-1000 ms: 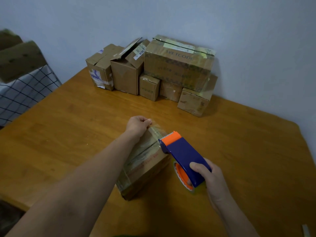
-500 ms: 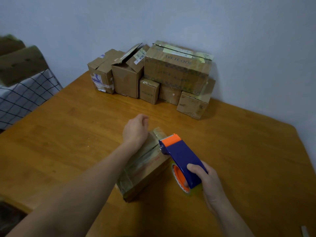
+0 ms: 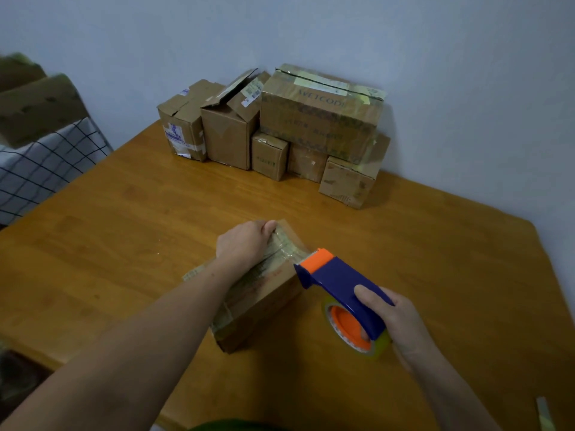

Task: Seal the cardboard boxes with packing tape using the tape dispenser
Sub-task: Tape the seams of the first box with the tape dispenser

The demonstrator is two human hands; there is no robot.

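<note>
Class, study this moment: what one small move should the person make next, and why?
Probably draw the tape dispenser down over the right edge of the box: the left hand pins tape on top, and the right hand holds the dispenser's orange head at that edge.

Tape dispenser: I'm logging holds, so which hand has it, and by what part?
The right hand holds the tape dispenser by its blue handle. The left hand curls over the far end of the box.

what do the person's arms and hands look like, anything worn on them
The left forearm and right forearm are bare, no sleeve in view. The left grip and right grip are ungloved; no ring, watch or bracelet shows.
</note>
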